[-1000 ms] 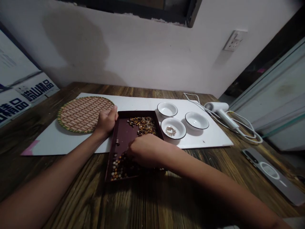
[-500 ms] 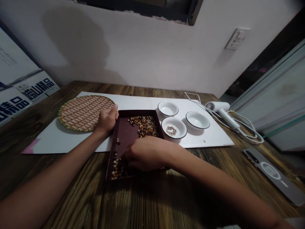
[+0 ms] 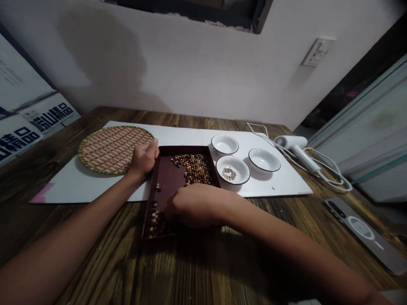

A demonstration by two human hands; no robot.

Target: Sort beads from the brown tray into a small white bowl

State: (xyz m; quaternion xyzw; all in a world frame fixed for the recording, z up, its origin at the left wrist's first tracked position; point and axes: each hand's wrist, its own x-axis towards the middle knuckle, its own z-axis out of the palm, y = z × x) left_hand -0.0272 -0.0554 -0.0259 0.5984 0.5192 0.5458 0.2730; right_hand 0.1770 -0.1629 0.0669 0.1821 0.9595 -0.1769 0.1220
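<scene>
Dark-blue "崂山精品" on a white cardboard box [image 3: 28, 116], left of a round brown woven tray [image 3: 114, 148], "精品" again farther left

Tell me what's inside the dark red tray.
Loose beads, pale, yellow and dark, lie in the tray. The right hand covers its near right part, so contents there are hidden.

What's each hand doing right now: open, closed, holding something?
Left hand: closed on the tray at its far left corner.
Right hand: low over the beads; fingertips hidden, can't tell.
</scene>
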